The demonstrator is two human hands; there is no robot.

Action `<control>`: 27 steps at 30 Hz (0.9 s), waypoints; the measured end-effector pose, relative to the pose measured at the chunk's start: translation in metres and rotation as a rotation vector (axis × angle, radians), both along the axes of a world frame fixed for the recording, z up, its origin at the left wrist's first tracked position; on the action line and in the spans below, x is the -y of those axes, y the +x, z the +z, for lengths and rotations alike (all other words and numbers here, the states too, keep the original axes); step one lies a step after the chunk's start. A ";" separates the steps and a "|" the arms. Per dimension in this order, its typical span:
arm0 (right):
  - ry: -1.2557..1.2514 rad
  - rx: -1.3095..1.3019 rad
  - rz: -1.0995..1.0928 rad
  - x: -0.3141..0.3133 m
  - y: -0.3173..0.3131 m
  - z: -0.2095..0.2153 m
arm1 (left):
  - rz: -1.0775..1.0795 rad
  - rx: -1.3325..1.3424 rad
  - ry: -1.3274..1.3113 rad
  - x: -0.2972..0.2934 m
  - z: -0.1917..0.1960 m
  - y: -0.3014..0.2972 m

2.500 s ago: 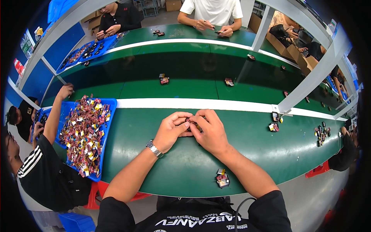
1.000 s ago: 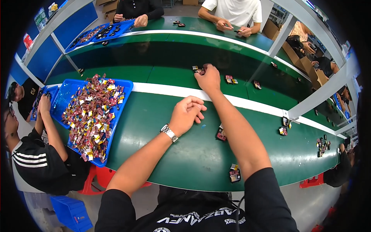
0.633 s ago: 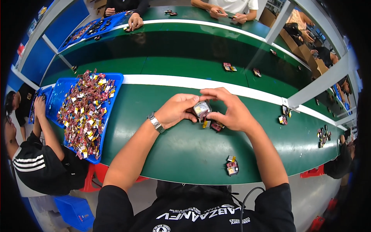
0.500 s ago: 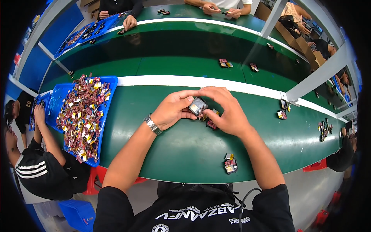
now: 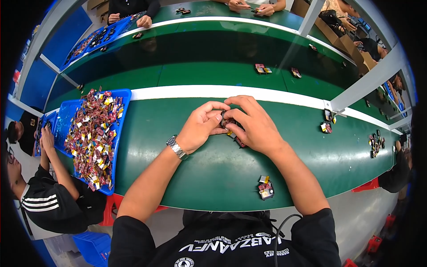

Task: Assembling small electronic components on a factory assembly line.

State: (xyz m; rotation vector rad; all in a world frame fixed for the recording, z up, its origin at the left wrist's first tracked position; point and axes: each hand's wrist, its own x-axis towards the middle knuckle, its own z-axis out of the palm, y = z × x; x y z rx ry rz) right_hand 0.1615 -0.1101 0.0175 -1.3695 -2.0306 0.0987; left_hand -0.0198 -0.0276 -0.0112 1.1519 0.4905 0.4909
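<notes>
Plainly, from the middle of the view, a seated co-worker point(image 5: 49, 204) in a striped black shirt is seen at eight o'clock. At nine o'clock, a blue tray point(image 5: 69, 115) is filled with a heap of small parts point(image 5: 94, 140), mottled red, white and yellow. A steel watch point(image 5: 177, 147) is worn at the wrist of the left hand point(image 5: 200, 128), by which a dark gadget point(image 5: 225, 121) is grasped between thumb and fingers, close to the middle, above the green table point(image 5: 200, 191). Another gadget point(image 5: 239, 141) is partly covered by the right hand point(image 5: 255, 127). The fingers of that hand are curled over the grasped piece; whether it is gripped or only touched by them cannot be told. At one o'clock, a pair of pieces point(image 5: 263, 69) is set beyond the white rail point(image 5: 178, 92); between four and five, a loose unit point(image 5: 266, 190) is placed near the table's edge. A single piece point(image 5: 295, 72) is found at two o'clock. At three, two units point(image 5: 327, 127) are seen beside a metal post point(image 5: 367, 82), and a cluster of pieces point(image 5: 376, 144) is spread farther out.
</notes>
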 end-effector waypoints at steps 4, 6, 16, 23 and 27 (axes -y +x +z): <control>-0.008 0.022 0.027 0.000 0.001 0.009 | 0.010 -0.007 0.011 0.000 0.004 0.000; -0.038 0.020 0.043 -0.001 0.003 0.008 | 0.013 -0.018 0.013 0.000 0.003 0.001; -0.105 -0.227 -0.028 0.003 -0.002 0.001 | -0.098 0.121 -0.087 -0.007 0.000 -0.004; -0.117 -0.276 -0.084 0.006 -0.008 0.002 | -0.088 0.097 -0.005 -0.003 0.005 -0.005; -0.152 -0.391 -0.012 0.007 -0.001 -0.002 | -0.075 0.053 -0.021 -0.003 0.003 -0.002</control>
